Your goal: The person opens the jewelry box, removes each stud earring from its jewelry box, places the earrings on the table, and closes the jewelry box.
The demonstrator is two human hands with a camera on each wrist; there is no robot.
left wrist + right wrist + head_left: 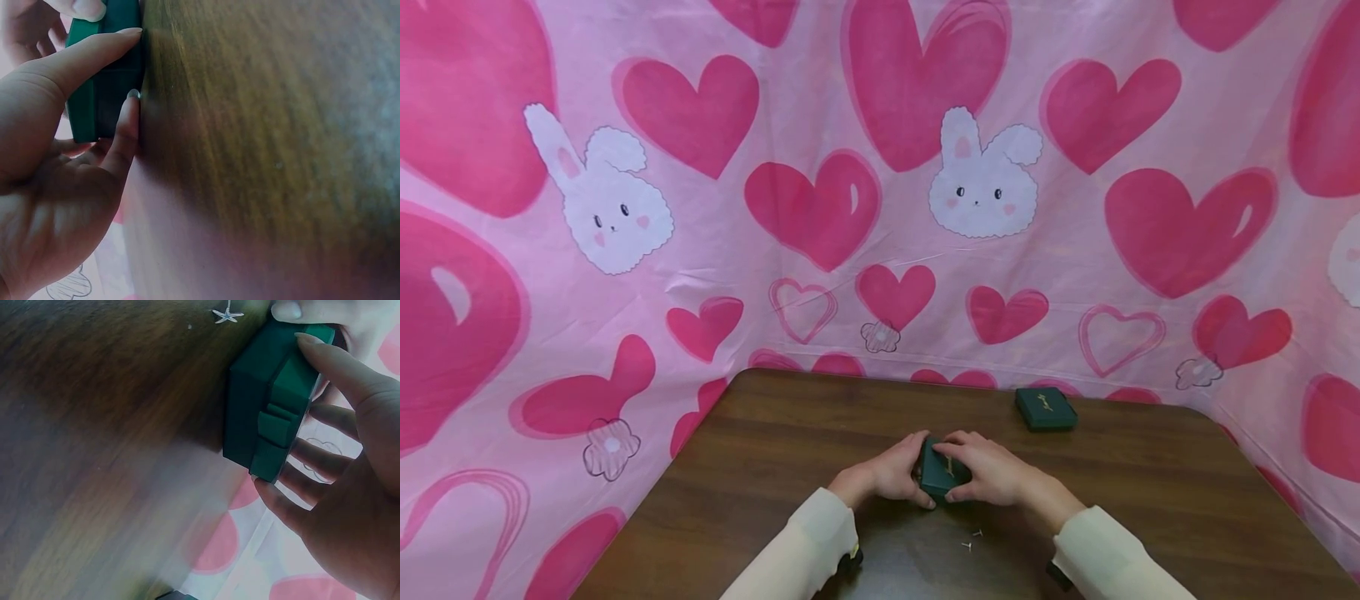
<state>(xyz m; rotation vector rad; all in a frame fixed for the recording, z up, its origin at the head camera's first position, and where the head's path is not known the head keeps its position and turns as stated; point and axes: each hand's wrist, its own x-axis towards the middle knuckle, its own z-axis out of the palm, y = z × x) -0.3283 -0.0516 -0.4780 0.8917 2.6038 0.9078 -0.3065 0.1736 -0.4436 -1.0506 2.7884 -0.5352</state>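
A small dark green jewelry box (938,477) with gold lettering on its lid sits on the wooden table between both hands. My left hand (891,475) grips its left side, thumb along the near face and the other fingers round the far side. From the right, my right hand (996,473) holds the lid edge, its thumb on the near side. In the right wrist view the lid (299,375) looks seated on the base and a ribbon bow (277,425) shows on it. Just in front of the box lie two small earrings (972,540); one starfish-shaped earring (227,315) shows close up.
Another green box (1047,408) with gold lettering stands toward the back right of the table (790,467). Behind the table's far edge hangs a pink cloth (820,308) with hearts and rabbits, which also runs along both sides.
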